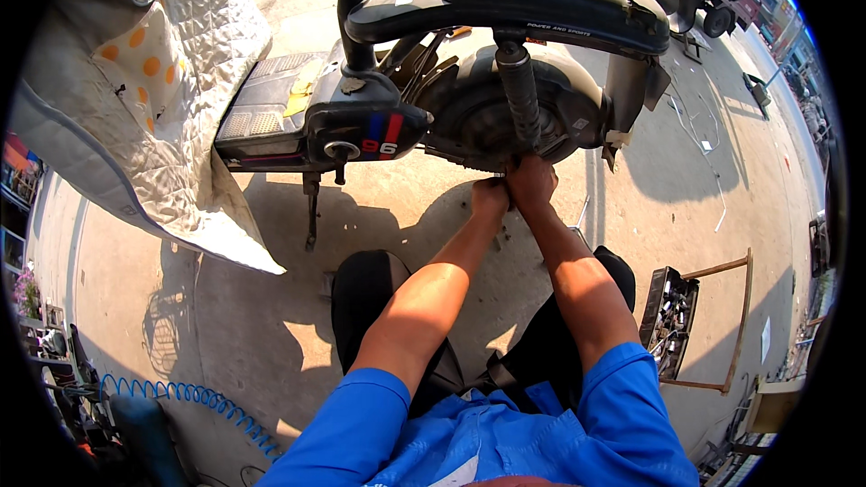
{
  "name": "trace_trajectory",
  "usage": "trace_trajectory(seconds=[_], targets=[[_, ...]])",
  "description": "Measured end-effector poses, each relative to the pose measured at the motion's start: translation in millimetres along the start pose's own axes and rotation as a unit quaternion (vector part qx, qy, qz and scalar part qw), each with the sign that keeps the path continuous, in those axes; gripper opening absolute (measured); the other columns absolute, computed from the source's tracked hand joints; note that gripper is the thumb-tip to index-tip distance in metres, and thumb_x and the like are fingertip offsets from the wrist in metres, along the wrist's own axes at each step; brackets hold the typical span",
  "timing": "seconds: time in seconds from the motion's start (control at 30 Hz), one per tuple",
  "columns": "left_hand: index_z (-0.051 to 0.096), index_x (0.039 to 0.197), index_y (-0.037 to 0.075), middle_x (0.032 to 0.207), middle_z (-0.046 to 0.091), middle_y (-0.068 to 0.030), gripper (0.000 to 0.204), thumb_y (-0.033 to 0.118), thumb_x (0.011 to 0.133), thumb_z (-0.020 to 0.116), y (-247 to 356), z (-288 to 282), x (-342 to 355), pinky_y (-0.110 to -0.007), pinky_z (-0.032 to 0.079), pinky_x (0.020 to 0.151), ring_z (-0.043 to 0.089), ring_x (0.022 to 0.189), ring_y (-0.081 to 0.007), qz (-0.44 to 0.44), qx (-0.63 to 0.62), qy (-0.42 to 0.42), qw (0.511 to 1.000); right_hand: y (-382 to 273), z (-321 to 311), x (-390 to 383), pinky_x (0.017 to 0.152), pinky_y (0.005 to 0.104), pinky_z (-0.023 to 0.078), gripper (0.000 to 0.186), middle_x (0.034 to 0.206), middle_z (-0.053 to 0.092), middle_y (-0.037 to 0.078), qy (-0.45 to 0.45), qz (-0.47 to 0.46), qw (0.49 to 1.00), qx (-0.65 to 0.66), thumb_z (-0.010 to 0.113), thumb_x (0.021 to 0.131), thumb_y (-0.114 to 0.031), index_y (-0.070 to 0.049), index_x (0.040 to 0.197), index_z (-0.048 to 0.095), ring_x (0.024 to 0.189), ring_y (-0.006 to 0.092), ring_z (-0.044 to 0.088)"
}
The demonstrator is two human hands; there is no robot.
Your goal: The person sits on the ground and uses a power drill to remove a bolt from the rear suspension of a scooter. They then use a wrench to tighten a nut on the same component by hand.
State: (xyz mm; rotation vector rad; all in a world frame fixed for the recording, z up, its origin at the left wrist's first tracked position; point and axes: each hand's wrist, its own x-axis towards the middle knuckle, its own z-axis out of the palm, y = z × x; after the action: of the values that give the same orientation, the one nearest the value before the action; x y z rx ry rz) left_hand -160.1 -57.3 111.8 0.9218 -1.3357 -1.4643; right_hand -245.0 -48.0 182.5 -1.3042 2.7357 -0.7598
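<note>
A black electric scooter stands side-on in front of me. Both my arms reach down to the underside of its rear end, below the shock absorber and beside the rear wheel. My left hand is closed in a fist just under the wheel area. Right against it and slightly higher, my right hand is also closed, with its fingertips up at the lower end of the shock absorber. What the fingers grip is hidden or too small to name.
A quilted cover drapes off the scooter's front at the left. At my right lies a toolbox full of small tools, with a rusty metal frame beside it. A coiled blue hose runs along the lower left. Thin wires lie on the concrete.
</note>
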Motion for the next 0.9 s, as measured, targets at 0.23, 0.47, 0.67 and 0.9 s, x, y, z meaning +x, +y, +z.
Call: trace_trajectory(seconds=[0.23, 0.47, 0.67, 0.9], targets=[[0.063, 0.068, -0.003, 0.058, 0.057, -0.0088, 0.023, 0.007, 0.081, 0.047, 11.6, 9.4, 4.2, -0.034, 0.039, 0.044, 0.052, 0.049, -0.0145, -0.127, 0.011, 0.045, 0.991, 5.3, 9.6, 3.3, 0.073, 0.0493, 0.052, 0.036, 0.08, 0.067, 0.023, -0.007, 0.008, 1.0, -0.023, 0.06, 0.08, -0.037, -0.003, 0.082, 0.07, 0.079, 0.0397, 0.066], [0.061, 0.065, -0.002, 0.056, 0.054, -0.0072, 0.021, 0.004, 0.079, 0.046, -9.9, 3.3, -1.0, -0.033, 0.036, 0.043, 0.048, 0.047, -0.0132, 0.027, -0.003, -0.016, 1.0, 10.0, 6.8, 2.5, 0.073, 0.0484, 0.053, 0.036, 0.077, 0.066, 0.023, 0.005, -0.002, 1.0, -0.006, 0.064, 0.077, -0.037, -0.001, 0.077, 0.07, 0.078, 0.0397, 0.066], [0.057, 0.064, -0.002, 0.056, 0.051, -0.0062, 0.019, 0.001, 0.078, 0.045, -17.1, 1.3, 4.7, -0.033, 0.032, 0.042, 0.045, 0.047, -0.012, 0.056, -0.052, -0.029, 0.997, 8.8, 7.0, 2.5, 0.07, 0.0474, 0.052, 0.036, 0.076, 0.066, 0.023, 0.008, -0.02, 1.0, 0.005, 0.064, 0.078, -0.036, -0.001, 0.077, 0.07, 0.076, 0.0392, 0.066], [0.054, 0.062, -0.002, 0.056, 0.049, -0.0058, 0.018, -0.001, 0.077, 0.045, -15.5, -0.9, 4.2, -0.032, 0.031, 0.042, 0.044, 0.046, -0.0123, 0.078, -0.056, -0.037, 0.995, 6.3, 4.3, 3.1, 0.072, 0.0481, 0.052, 0.037, 0.076, 0.066, 0.024, -0.001, -0.03, 1.0, -0.008, 0.061, 0.08, -0.036, -0.001, 0.076, 0.07, 0.077, 0.0401, 0.066]])
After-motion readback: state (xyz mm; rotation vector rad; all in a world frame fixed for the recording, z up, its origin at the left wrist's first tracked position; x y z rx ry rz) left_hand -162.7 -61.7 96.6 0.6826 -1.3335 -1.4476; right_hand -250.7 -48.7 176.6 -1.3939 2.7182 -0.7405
